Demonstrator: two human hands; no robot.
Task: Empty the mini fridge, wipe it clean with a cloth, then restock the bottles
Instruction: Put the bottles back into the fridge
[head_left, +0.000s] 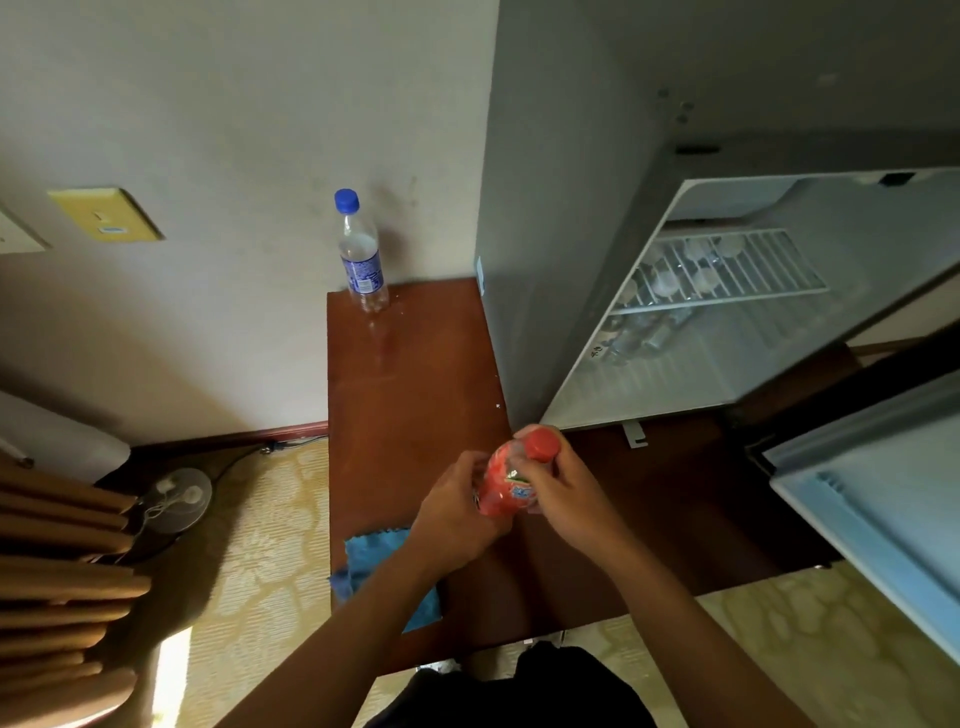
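Both my hands hold a red bottle with a red cap above the wooden table. My left hand grips its lower body and my right hand grips it just under the cap. The grey mini fridge stands at the right with its door swung open. Several clear bottles show under its wire shelf. A clear water bottle with a blue cap stands upright at the table's far edge. A blue cloth lies near the front left corner, partly under my left forearm.
The open fridge door juts out at the right front. A small fan and a cable lie on the patterned floor to the left, next to stacked wooden slats. A wall with a yellow switch plate stands behind the table.
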